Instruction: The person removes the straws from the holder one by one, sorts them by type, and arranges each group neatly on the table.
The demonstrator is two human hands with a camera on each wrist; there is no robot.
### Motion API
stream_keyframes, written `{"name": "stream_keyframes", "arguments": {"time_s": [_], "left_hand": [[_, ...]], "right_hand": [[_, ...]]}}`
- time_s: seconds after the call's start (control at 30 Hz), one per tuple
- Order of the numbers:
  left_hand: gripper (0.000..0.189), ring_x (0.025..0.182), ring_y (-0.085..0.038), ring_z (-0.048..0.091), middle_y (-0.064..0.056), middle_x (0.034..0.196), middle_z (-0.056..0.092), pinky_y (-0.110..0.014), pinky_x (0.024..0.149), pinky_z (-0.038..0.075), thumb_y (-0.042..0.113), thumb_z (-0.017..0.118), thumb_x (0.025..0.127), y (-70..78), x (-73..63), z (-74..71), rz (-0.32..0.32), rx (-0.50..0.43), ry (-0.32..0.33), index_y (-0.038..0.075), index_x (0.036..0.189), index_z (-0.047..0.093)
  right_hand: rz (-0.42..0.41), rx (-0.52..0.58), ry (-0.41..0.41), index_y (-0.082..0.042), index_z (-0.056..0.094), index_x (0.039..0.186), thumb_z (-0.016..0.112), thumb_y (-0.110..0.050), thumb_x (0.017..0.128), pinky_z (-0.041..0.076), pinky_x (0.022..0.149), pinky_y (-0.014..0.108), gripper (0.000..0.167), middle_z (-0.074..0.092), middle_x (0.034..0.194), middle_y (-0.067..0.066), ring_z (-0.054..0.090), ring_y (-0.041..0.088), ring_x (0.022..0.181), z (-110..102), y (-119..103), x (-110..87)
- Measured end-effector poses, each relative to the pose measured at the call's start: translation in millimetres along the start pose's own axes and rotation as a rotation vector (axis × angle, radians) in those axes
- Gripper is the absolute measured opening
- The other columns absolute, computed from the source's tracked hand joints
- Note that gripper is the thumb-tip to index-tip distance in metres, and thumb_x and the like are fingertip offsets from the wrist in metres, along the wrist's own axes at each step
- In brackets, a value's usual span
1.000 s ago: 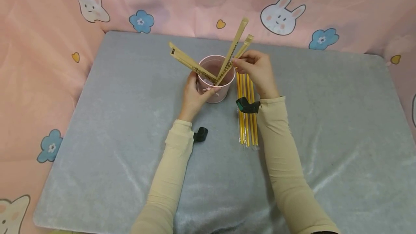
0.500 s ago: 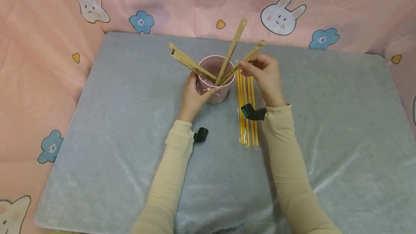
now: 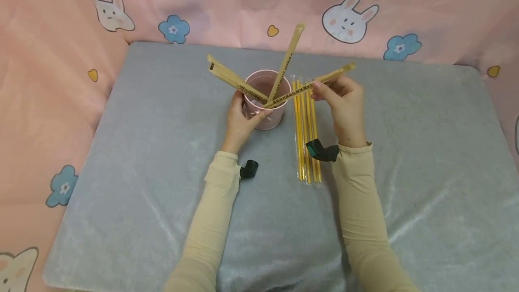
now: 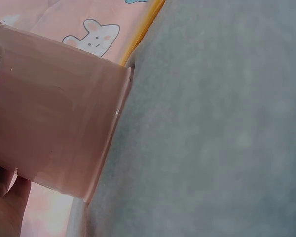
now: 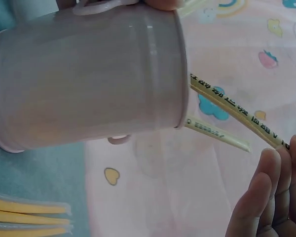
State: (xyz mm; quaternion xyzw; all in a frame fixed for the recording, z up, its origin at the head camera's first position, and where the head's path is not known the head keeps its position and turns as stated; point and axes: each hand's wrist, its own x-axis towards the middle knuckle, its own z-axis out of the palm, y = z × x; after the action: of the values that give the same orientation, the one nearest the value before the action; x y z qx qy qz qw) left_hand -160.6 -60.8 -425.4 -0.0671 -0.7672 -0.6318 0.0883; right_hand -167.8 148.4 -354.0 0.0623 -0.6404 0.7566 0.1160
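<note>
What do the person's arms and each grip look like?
Left sleeve and right sleeve: beige, long, close-fitting, ending at the wrists. Left wrist camera and right wrist camera: small, black, angled; the right one has a green patch. Left grip and right grip: bare, no gloves.

Grey table (image 3: 162, 120) with pink bucket (image 3: 278, 117) and clear-wrapped yellow straws (image 3: 306, 125) just beside it.

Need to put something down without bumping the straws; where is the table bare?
The grey table is bare left of the left sleeve, out to the left edge, and right of the right sleeve. A narrower patch lies between left sleeve and yellow straws. Around the pink bucket it is crowded: left hand, right hand, paper-wrapped straws.
</note>
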Motion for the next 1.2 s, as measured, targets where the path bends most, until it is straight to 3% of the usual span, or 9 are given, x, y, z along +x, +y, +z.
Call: {"name": "stream_keyframes", "arguments": {"time_s": [0.5, 0.77, 1.2], "left_hand": [[0.073, 0.124, -0.021, 0.044, -0.018, 0.132, 0.048, -0.025, 0.105, 0.031, 0.008, 0.081, 0.073, 0.2, -0.4, -3.6, 0.023, -0.017, 0.024, -0.002, 0.134, 0.041], [0.075, 0.126, -0.022, 0.043, -0.019, 0.133, 0.046, -0.025, 0.106, 0.03, 0.008, 0.081, 0.073, 0.6, -0.9, -4.0, 0.013, -0.003, 0.022, -0.003, 0.135, 0.039], [0.074, 0.126, -0.02, 0.043, -0.018, 0.133, 0.047, -0.024, 0.105, 0.03, 0.009, 0.081, 0.074, -0.3, -0.3, -0.7, 0.02, 0.013, 0.016, -0.003, 0.135, 0.04]], "right_hand": [[-0.072, 0.118, 0.053, 0.009, 0.068, 0.088, 0.066, 0.003, 0.084, 0.053, 0.068, 0.03, 0.007, 0.067, 0.078, 0.014, 0.066, 0.024, 0.072, -15, -9, 2.5], [-0.048, 0.234, 0.08, 0.012, 0.065, 0.09, 0.063, 0.006, 0.085, 0.053, 0.067, 0.03, 0.008, 0.066, 0.082, 0.017, 0.066, 0.025, 0.071, -20, -15, 2.3], [-0.081, 0.263, 0.121, 0.013, 0.064, 0.09, 0.064, 0.007, 0.084, 0.053, 0.067, 0.029, 0.008, 0.066, 0.082, 0.016, 0.064, 0.022, 0.069, -28, -16, 2.6]]}}
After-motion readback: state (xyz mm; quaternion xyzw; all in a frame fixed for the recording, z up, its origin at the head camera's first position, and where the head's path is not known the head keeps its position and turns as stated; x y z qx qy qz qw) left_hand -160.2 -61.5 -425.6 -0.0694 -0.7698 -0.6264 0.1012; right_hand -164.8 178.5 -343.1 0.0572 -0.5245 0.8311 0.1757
